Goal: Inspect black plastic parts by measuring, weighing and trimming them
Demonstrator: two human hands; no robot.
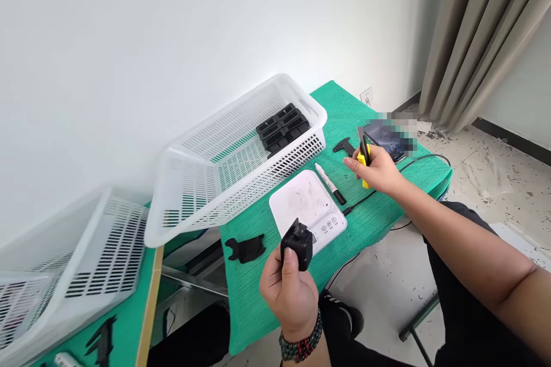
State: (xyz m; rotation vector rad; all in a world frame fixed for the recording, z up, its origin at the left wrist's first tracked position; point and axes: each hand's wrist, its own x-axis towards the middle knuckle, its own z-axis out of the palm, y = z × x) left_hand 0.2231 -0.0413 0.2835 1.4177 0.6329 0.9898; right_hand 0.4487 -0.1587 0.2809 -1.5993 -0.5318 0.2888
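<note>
My left hand [290, 292] grips a black plastic part [298, 245], thumb pressed on its side, held up over the front edge of a white digital scale [301, 198]. My right hand [379, 169] is closed around a yellow and black utility knife [365, 163], its blade end pointing up and away. Beside that hand lies a black caliper [344, 146]. A white marker pen [330, 183] with a black cap rests just past the scale. On the green cloth left of the scale is a dark, irregular black piece [245, 249].
A white plastic basket [241, 198] stands at the back, with several black parts [283, 129] inside. Another basket [103, 246] is at left, near a second caliper [103, 341]. A dark-screened device [390, 140] and a cable [424, 156] lie at right. Black shavings litter the floor.
</note>
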